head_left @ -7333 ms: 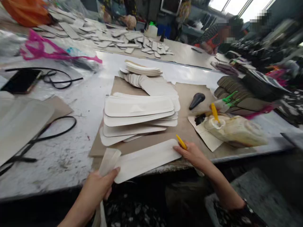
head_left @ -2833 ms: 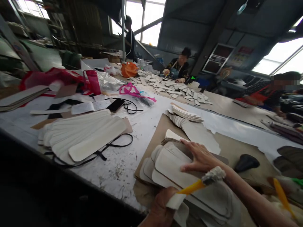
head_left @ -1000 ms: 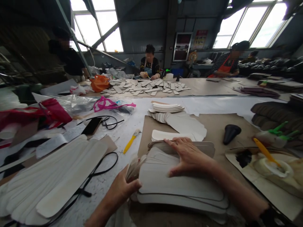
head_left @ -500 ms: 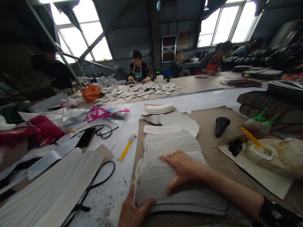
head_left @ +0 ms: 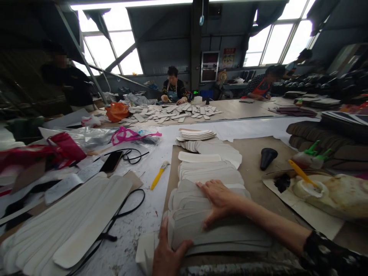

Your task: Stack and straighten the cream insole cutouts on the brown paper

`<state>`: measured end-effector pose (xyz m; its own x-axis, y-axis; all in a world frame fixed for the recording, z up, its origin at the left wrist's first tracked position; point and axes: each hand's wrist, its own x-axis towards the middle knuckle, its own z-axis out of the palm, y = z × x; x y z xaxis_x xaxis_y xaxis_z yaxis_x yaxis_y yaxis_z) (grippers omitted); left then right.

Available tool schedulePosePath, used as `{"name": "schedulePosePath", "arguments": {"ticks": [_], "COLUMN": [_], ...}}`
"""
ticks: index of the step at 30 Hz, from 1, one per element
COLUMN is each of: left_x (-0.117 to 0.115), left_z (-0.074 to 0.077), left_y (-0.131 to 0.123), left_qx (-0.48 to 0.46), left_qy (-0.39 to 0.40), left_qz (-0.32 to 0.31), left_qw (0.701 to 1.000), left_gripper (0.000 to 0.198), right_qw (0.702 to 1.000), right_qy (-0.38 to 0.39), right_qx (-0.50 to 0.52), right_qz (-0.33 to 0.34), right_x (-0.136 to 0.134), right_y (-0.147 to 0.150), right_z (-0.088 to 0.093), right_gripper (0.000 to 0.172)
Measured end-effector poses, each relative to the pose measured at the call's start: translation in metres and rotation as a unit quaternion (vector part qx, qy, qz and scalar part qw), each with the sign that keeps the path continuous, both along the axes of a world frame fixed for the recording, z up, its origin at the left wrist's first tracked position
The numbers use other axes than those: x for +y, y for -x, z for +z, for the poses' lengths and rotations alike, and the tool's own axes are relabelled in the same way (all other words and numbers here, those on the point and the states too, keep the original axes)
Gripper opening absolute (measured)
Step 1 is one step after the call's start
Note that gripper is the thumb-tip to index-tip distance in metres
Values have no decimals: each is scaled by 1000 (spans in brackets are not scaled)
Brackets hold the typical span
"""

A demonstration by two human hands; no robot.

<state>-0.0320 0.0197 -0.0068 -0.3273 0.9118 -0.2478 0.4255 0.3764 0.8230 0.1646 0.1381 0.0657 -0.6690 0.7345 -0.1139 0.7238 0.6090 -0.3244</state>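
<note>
A fanned stack of white insole-shaped pieces point(head_left: 209, 180) lies on a brown cardboard sheet point(head_left: 255, 153) in front of me. My right hand point(head_left: 220, 199) lies flat on top of the stack, fingers spread, pressing it down. At the near left end of the stack my left hand point(head_left: 166, 255) grips the pieces' edge, thumb on top. A yellow-handled brush point(head_left: 157, 177) lies on the table left of the cardboard, apart from both hands.
Another fan of long white pieces point(head_left: 71, 226) lies at the near left with a black strap point(head_left: 126, 209). A glue tub with a yellow brush point(head_left: 310, 188), a black cone point(head_left: 267, 157) and a phone point(head_left: 111, 161) are nearby. Other people sit at the far tables.
The yellow brush left my hands and now lies on the table. Both hands moved to the stack; over the last second the pieces spread out into a longer fan.
</note>
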Motion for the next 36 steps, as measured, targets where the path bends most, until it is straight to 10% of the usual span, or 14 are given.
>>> {"name": "schedulePosePath", "arguments": {"ticks": [8, 14, 22, 31, 36], "left_x": [-21, -20, -10, 10, 11], "left_z": [-15, -10, 16, 21, 10], "left_y": [-2, 3, 27, 38, 43], "left_qx": [13, 15, 4, 36, 90], "left_qy": [-50, -67, 6, 31, -16], "left_qz": [25, -2, -76, -192, -256], "left_qw": [998, 998, 997, 980, 962], "left_gripper": [94, 89, 120, 96, 100], "right_qw": [997, 997, 996, 993, 988], "right_qy": [-75, -6, -54, -40, -140], "right_qx": [-12, -65, -66, -93, -44], "right_qz": [-16, -44, 13, -52, -35], "right_x": [-73, -67, -86, -70, -90], "right_y": [10, 14, 17, -2, -3], "right_z": [4, -1, -13, -11, -22], "right_gripper": [101, 116, 95, 112, 80]}}
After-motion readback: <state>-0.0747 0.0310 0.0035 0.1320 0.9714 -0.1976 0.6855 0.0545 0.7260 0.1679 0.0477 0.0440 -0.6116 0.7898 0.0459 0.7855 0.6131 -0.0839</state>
